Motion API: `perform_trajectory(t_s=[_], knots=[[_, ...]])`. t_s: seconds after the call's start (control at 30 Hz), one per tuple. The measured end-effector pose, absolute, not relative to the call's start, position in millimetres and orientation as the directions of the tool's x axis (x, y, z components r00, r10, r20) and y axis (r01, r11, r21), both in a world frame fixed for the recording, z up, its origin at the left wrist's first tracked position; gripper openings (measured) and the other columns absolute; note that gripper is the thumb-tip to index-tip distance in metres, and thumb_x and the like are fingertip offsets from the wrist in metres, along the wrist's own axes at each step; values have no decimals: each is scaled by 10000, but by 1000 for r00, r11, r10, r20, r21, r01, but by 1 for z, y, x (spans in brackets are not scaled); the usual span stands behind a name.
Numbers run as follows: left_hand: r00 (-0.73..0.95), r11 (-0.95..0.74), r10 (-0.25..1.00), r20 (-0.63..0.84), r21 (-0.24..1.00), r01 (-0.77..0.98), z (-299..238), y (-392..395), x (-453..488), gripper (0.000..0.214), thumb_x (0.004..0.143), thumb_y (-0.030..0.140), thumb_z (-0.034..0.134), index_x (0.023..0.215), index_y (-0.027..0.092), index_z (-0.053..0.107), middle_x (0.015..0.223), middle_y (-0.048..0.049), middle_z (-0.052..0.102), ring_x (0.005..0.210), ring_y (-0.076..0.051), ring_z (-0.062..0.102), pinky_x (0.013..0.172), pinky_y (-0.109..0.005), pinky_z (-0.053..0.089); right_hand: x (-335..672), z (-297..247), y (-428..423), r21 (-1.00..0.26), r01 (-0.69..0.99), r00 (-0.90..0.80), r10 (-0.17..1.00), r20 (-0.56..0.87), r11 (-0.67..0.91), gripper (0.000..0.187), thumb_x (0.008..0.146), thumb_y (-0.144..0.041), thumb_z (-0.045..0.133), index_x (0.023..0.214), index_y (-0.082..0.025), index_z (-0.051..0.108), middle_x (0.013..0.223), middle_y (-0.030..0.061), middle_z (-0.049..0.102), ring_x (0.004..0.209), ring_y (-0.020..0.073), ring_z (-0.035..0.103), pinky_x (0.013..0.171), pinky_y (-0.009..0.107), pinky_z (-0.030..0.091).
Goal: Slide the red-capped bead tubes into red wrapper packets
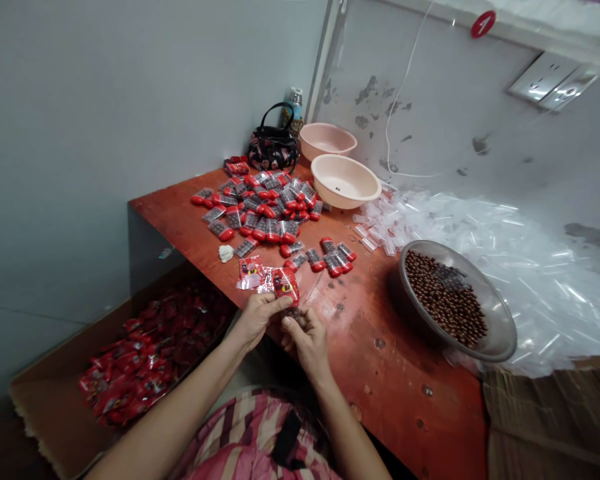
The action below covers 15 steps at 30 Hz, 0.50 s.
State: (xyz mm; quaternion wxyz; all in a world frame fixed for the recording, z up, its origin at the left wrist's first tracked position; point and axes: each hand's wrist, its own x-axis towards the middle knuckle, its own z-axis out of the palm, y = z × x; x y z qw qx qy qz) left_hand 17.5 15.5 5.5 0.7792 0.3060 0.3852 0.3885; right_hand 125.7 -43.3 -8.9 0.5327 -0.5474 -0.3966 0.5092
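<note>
I count two pale basins (357, 179) near the counter's (395, 387) far corner, with one black handbag (273, 150) and one bottle (295, 100) close by. One grey basin (499, 328) stands toward the right edge. Red packets (286, 283), red-capped cases (274, 230), clear cases (530, 253) and brown balls (427, 297) are too many to count.

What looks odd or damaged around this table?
The wall behind the table has dark, ragged patches, as if paint had flaked off. A small white wad lies near the red-ended packs, unlike them in shape and colour.
</note>
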Motion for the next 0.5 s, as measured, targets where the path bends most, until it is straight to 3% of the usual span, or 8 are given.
perform_trajectory(t_s=[0.1, 0.27, 0.5], knots=[[334, 487, 867, -370, 772, -409, 2, 10, 21, 211, 604, 290, 691, 585, 118, 571, 492, 1, 573, 405, -117, 511, 399, -230, 382, 125, -10, -43, -992, -57, 229, 966, -122, -111, 213, 743, -348, 580, 832, -171, 503, 505, -60, 516, 372, 65, 466, 349, 152, 380], [423, 550, 825, -374, 703, -451, 3, 7, 23, 226, 673, 335, 629, 660, 115, 580, 501, -3, 559, 388, -114, 495, 377, -235, 380, 127, -10, -42, -974, -160, 141, 973, -184, -161, 208, 760, -358, 559, 809, -164, 501, 462, -70, 502, 319, 49, 411, 312, 136, 316], [351, 513, 852, -388, 752, -414, 2, 3, 27, 219, 661, 316, 647, 631, 115, 565, 484, 4, 547, 377, -102, 481, 364, -216, 364, 126, -11, -42, -973, -183, 210, 961, -180, -142, 201, 727, -341, 600, 755, -163, 511, 437, -77, 501, 308, 49, 417, 303, 138, 323]])
